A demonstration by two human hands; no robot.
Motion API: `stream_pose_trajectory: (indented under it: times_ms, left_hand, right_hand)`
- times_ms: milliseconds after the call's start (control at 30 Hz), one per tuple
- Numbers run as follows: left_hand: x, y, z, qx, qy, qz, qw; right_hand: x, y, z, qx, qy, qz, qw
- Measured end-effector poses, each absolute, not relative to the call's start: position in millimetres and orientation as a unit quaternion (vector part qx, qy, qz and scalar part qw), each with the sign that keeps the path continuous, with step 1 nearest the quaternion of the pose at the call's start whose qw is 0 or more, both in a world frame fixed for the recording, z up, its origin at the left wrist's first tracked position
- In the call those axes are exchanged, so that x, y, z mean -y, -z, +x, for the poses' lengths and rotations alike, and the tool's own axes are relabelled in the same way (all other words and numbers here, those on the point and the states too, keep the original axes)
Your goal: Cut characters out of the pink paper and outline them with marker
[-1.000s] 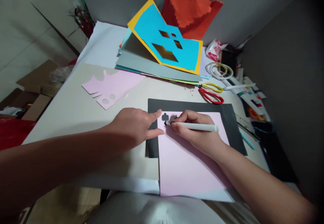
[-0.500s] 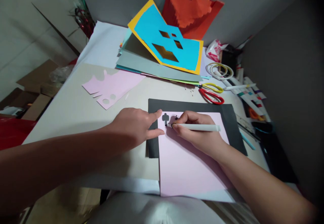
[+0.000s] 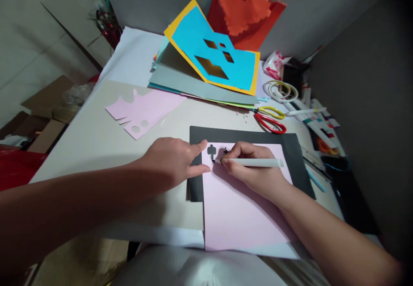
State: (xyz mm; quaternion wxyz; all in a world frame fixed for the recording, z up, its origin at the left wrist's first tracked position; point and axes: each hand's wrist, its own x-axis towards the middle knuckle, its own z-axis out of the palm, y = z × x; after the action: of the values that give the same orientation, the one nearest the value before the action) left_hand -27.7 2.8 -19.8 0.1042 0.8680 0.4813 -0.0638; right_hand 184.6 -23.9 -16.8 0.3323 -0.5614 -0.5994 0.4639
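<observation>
Snugly, right fingers (image 3: 241, 149) pinch a marker (image 3: 258, 162); left fingers (image 3: 196, 149), spread, touch pink paper (image 3: 241, 221).

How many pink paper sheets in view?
2: a pink sheet under the right hand; a cut pink sheet beyond the left hand. The paper stack may hold more.

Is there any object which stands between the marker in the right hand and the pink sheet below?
Nothing visible: the right hand holds the white marker, tip at the pink sheet; the left hand is left of the tip.

White marker (image 3: 258, 162), pink, perhaps lilac, paper (image 3: 243, 221), black sheet (image 3: 247, 135)
</observation>
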Motion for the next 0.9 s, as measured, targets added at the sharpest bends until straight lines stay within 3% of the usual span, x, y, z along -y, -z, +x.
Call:
stream_pose_trajectory:
  times_ms: [900]
  left_hand:
    - [-4.4, 21.7, -26.8, -0.481, 0.062, 0.867, 0.11]
  right_hand:
    - [22.1, 19.6, 181.3, 0.589, -0.432, -0.581, 0.36]
